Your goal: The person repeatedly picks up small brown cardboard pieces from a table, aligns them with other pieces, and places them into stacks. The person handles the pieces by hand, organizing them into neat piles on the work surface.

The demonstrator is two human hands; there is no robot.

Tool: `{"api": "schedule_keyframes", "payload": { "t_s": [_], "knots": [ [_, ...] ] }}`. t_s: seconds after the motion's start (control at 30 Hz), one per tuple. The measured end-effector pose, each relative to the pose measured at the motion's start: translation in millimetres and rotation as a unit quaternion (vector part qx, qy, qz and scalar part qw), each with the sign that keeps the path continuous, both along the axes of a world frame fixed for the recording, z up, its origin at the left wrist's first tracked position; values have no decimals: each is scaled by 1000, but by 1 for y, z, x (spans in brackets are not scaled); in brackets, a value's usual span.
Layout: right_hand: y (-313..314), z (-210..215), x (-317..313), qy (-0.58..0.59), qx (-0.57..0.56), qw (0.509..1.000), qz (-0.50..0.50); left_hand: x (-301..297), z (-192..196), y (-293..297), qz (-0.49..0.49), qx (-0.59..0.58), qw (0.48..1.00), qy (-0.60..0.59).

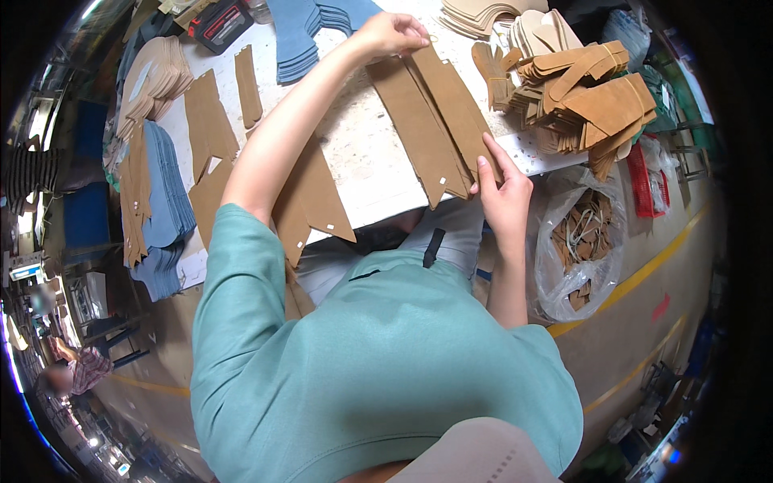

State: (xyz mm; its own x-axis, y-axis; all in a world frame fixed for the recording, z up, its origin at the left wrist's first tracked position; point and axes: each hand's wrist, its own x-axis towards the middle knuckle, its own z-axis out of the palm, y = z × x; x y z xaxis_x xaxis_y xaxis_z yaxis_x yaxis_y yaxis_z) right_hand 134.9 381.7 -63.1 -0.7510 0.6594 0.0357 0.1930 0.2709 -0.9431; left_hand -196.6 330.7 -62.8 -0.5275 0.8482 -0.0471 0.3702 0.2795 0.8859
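At the near edge of the table [378,181], where a person in a teal top leans over the work, the right hand [506,193] is pinched on the near end of a stack of long tan cut pieces [435,129], thumb on top and fingers under the overhanging tips. The stack lies slantwise across the white tabletop, its notched ends projecting slightly past the edge toward the person. At its far end the left hand [393,34] is closed over the top corner, fingertips pressing the pieces down and together. The two hands are well apart, one at each end of the same stack. The material appears to be thin suede-like sheet: light, limp and soft rather than stiff, likely to sag or fan out if lifted from one end only, and the layers may slide on each other. In my judgement the sound hold is the one shown, both ends gripped flat, or a pinch through the whole thickness near the middle. Just beside the left forearm lie further brown pointed pieces [318,197]. A clear plastic bag of offcuts [576,241] hangs below the table on the right. Farther off are bundled tan shapes [592,92], blue cut stacks [302,32] and pale stacks [479,14] at the far side.
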Motion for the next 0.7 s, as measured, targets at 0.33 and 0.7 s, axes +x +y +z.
{"api": "schedule_keyframes", "payload": {
  "t_s": [0.33, 0.7],
  "knots": [
    [2, -10, 5, -39, 66, 997, 26, 9, -6, 1, -2, -85, 992, 97],
    [-6, 66, 26, 88, 175, 980, 11, 39, 39, -65, 26, 57, 933, 353]
  ]
}}
